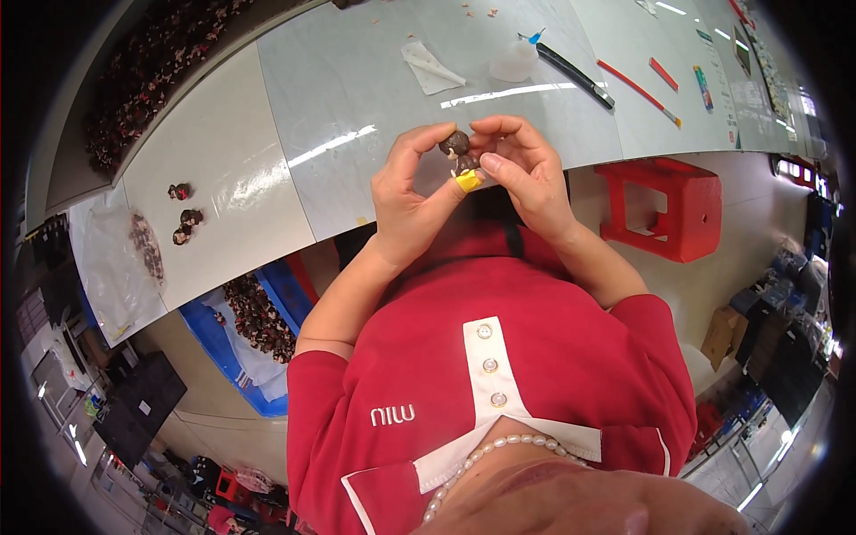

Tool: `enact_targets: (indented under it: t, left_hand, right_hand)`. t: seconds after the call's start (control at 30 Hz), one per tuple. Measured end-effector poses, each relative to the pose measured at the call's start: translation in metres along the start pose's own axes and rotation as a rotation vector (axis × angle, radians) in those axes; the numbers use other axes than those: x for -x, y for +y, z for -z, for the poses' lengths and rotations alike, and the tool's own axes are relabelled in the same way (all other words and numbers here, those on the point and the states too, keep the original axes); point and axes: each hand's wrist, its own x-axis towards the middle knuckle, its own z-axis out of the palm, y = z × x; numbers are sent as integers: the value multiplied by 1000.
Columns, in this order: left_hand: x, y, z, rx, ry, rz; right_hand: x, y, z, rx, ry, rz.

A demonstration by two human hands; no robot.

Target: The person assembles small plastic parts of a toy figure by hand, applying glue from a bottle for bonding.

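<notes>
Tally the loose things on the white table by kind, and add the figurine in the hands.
Figurines on the table: 3
Figurine held by the left hand and right hand: 1
Clear bottle: 1
Black knife: 1
Red strips: 2
Paper scrap: 1
Plastic bag: 1
Total: 10

Both arms reach forward, bent at the elbows. The left hand (406,192) and right hand (526,169) meet, fingers curled and pinched together.
</notes>
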Motion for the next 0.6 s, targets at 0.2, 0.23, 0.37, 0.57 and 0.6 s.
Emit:
enact_targets:
  t: [0.2,0.23,0.37,0.57,0.6]
  left_hand:
    - [-4,5,4,-79,-72,-19]
    - [-4,4,4,-79,-68,-18]
    - [-1,3,2,214,-79,171]
    - [-6,6,10,710,-149,480]
    - [-7,6,11,783,-153,556]
  right_hand:
    - [-2,0,3,-95,38,-127]
    - [-2,0,2,-93,35,-130]
    - [-2,4,8,35,99,-43]
    - [-32,-3,37,626,395,479]
    - [-40,-7,40,749,416,504]
